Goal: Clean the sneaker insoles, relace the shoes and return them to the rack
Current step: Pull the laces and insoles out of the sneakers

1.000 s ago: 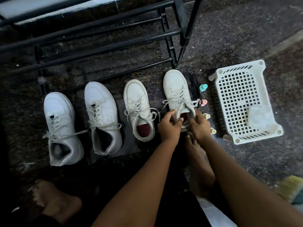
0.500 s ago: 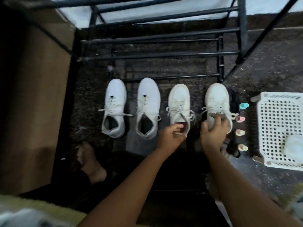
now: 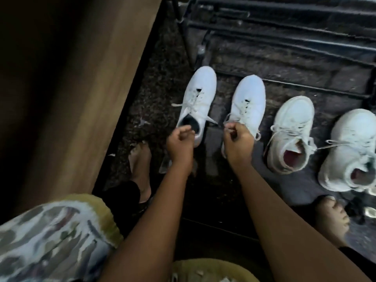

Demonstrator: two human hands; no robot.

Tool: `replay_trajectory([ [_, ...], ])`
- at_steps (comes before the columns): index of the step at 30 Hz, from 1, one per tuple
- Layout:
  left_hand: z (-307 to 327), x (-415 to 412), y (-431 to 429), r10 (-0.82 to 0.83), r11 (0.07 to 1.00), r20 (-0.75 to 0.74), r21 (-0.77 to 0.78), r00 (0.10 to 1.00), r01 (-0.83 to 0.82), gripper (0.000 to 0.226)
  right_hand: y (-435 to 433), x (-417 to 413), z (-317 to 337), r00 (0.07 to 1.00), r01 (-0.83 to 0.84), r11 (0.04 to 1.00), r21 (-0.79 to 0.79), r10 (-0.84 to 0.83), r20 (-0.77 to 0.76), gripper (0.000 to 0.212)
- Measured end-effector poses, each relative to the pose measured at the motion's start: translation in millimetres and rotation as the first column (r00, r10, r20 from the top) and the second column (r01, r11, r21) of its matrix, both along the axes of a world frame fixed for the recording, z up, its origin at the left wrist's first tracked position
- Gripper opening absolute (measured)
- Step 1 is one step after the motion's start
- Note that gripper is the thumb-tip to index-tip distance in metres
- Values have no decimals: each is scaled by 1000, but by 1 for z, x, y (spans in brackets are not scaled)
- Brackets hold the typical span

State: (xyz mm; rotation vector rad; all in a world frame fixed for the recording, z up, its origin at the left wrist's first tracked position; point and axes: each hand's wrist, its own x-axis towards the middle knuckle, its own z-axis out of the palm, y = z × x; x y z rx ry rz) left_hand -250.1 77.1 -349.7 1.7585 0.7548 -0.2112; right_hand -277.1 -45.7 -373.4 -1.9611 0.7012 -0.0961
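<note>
Head: lace (image 3: 227, 121) – right hand's (image 3: 239, 142) fingertips.

Bare forearms, left hand (image 3: 179, 143), right hand (image 3: 237, 142), bare feet, black trouser leg (image 3: 122, 195) (sleeves not visible)

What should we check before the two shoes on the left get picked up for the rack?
1. Left hand at the heel of the leftmost shoe: ok.
2. Right hand at the second shoe: ok, fingers curled at a lace.
3. Firm grip on either shoe: cannot tell, blurred.
4. Laces tied: not ok, ends hang loose.
5. Insoles inside: cannot tell, openings dark or covered.
6. Rack bars free behind the shoes: ok.
</note>
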Motion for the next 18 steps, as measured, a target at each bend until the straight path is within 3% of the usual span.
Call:
replay_trajectory([
  [3, -11, 33, 10, 207, 978, -20, -9, 978, -207, 15, 22, 33, -11, 995, -92, 995, 23, 93, -37, 17],
  [6, -18, 54, 10, 267, 962, -42, -41, 963, -269, 13, 32, 58, -19, 958, -247, 969, 9, 246, -148, 32],
  [12, -16, 73, 2, 233, 968, -35, -91, 972, -235, 17, 29, 86, -36, 882, -298, 953, 46, 294, -369, 43],
  [18, -24, 64, -3, 190, 977, -15, -91, 982, -191, 21, 31, 84, -43, 919, -240, 969, -55, 208, -334, 26],
])
